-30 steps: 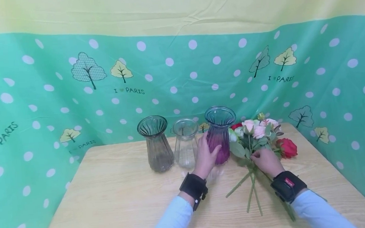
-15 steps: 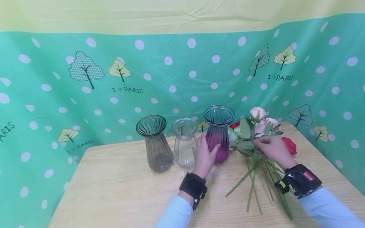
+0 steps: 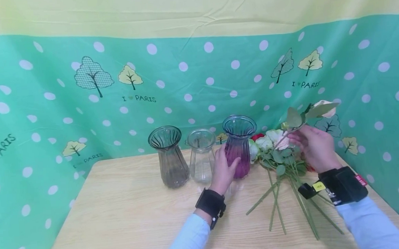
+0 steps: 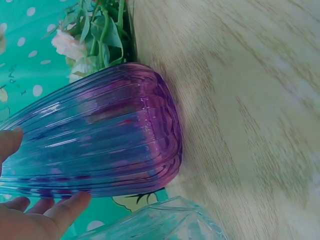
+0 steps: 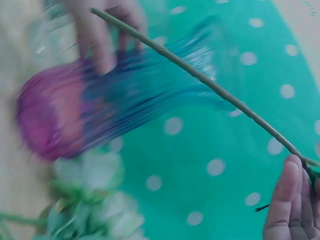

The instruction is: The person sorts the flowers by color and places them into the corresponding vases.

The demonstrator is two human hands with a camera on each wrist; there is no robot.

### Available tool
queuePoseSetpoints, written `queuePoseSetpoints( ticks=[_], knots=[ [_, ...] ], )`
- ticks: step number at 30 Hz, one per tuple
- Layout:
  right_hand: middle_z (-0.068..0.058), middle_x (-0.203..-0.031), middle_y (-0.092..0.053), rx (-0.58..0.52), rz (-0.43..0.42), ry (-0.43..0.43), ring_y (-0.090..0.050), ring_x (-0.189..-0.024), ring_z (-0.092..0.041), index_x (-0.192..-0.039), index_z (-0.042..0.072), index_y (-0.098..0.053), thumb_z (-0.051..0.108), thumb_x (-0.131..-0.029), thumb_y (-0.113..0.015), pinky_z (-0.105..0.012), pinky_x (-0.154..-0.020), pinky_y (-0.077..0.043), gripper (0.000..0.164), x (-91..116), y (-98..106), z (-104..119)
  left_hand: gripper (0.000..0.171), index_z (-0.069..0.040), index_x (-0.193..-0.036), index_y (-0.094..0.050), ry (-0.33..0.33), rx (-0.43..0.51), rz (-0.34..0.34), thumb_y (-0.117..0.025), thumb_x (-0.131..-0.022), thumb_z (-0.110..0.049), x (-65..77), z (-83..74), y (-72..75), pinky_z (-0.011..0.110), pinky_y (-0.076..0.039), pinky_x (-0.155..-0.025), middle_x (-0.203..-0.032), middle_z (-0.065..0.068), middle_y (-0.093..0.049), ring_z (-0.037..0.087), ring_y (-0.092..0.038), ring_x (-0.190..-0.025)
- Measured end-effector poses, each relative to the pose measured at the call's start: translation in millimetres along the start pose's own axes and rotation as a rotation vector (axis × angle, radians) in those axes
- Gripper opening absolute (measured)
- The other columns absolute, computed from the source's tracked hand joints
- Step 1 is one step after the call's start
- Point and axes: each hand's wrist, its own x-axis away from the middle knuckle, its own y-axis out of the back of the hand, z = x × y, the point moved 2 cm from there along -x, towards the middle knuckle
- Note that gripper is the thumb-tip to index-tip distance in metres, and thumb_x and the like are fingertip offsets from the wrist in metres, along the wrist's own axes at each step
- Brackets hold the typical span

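A fluted glass vase (image 3: 240,141), blue above and purple below, stands upright on the table. My left hand (image 3: 221,170) holds it from the left; the left wrist view shows the thumb and fingers on opposite sides of the glass (image 4: 115,130). To the right, my right hand (image 3: 315,149) pinches a pale pink artificial rose (image 3: 330,112) near its leaves, above the other flowers. Its bare stem (image 5: 200,76) points down and left, crossing in front of the vase in the right wrist view. The bloom lies outside that view.
Left of the held vase stand a clear glass vase (image 3: 202,158) and a grey one (image 3: 173,164). Several pale and red artificial flowers (image 3: 266,144) lie at the right, their stems (image 3: 304,209) spread toward the front of the wooden table (image 3: 129,212). A green dotted cloth (image 3: 169,80) hangs behind.
My right hand has lifted the pink rose out of the pile and moved it up and to the right, tilting it. My left hand stays at the vase.
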Motion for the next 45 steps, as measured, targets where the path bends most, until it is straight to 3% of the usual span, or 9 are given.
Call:
queuePoseSetpoints(
  ticks=[3, 6, 12, 19, 24, 30, 39, 45],
  knots=[
    [-0.011, -0.088, -0.070, -0.172, -0.005, 0.022, -0.068, -0.082, -0.019, -0.099, 0.000, -0.062, 0.006, -0.091, -0.058, -0.024, -0.076, -0.058, 0.010, -1, -6, 12, 0.066, -0.002, -0.142, -0.033, 0.000, 0.004, 0.004, -0.064, -0.088, -0.025, 0.1, -1.8, 0.9, 0.042, -0.040, -0.107, -0.135, 0.020, -0.045, 0.031, -0.046, -0.125],
    [-0.012, -0.090, -0.068, -0.262, -0.057, 0.036, -0.067, -0.084, -0.021, -0.101, -0.001, -0.059, 0.005, -0.091, -0.059, -0.025, -0.077, -0.058, 0.012, -3, -10, 23, 0.066, -0.002, -0.142, -0.032, 0.004, 0.010, 0.012, -0.064, -0.089, -0.025, 0.7, -2.5, 1.4, 0.042, -0.040, -0.108, -0.136, 0.020, -0.045, 0.031, -0.046, -0.126],
    [-0.013, -0.088, -0.067, -0.360, -0.189, 0.065, -0.067, -0.082, -0.022, -0.103, 0.000, -0.058, 0.005, -0.088, -0.064, -0.026, -0.075, -0.058, 0.017, -10, -13, 35, 0.066, -0.001, -0.142, -0.032, 0.003, 0.001, 0.012, -0.064, -0.089, -0.026, 0.8, -0.2, 0.4, 0.042, -0.040, -0.108, -0.136, 0.020, -0.045, 0.031, -0.045, -0.126],
    [-0.015, -0.086, -0.068, -0.418, -0.230, 0.080, -0.067, -0.079, -0.023, -0.102, -0.002, -0.059, 0.002, -0.085, -0.065, -0.027, -0.074, -0.058, 0.018, -15, -17, 34, 0.068, -0.002, -0.143, -0.031, 0.009, 0.002, 0.020, -0.064, -0.089, -0.027, 1.1, -0.1, -0.5, 0.042, -0.040, -0.108, -0.137, 0.019, -0.044, 0.031, -0.045, -0.127],
    [-0.012, -0.087, -0.068, -0.344, -0.246, 0.104, -0.067, -0.081, -0.021, -0.102, 0.000, -0.059, 0.006, -0.082, -0.070, -0.025, -0.077, -0.058, 0.024, -17, -26, 27, 0.068, -0.003, -0.143, -0.031, 0.017, 0.004, 0.021, -0.064, -0.089, -0.027, 0.9, -0.4, -0.1, 0.042, -0.039, -0.108, -0.138, 0.019, -0.043, 0.031, -0.045, -0.127],
    [-0.011, -0.083, -0.070, -0.195, -0.260, 0.128, -0.069, -0.078, -0.019, -0.098, 0.000, -0.062, 0.008, -0.085, -0.068, -0.025, -0.075, -0.059, 0.016, -22, -41, 10, 0.068, -0.003, -0.143, -0.030, 0.021, -0.005, 0.024, -0.063, -0.089, -0.027, 1.0, -0.2, 0.3, 0.041, -0.039, -0.109, -0.138, 0.019, -0.043, 0.030, -0.044, -0.128],
    [-0.006, -0.078, -0.071, 0.053, -0.184, 0.124, -0.070, -0.072, -0.014, -0.093, 0.002, -0.061, 0.006, -0.090, -0.060, -0.023, -0.074, -0.058, 0.005, -30, -62, -10, 0.067, -0.002, -0.143, -0.030, 0.001, -0.026, 0.014, -0.062, -0.089, -0.029, -0.4, -0.3, 0.5, 0.040, -0.039, -0.109, -0.137, 0.018, -0.044, 0.029, -0.045, -0.128],
    [-0.003, -0.075, -0.071, 0.113, -0.222, 0.114, -0.070, -0.069, -0.012, -0.119, -0.001, -0.047, 0.002, -0.089, -0.059, -0.021, -0.071, -0.058, 0.033, -35, -67, -15, 0.067, -0.002, -0.142, -0.032, 0.010, -0.041, 0.014, -0.063, -0.089, -0.029, 1.5, 1.3, -2.5, 0.040, -0.040, -0.108, -0.136, 0.018, -0.045, 0.029, -0.045, -0.127]
  ],
)
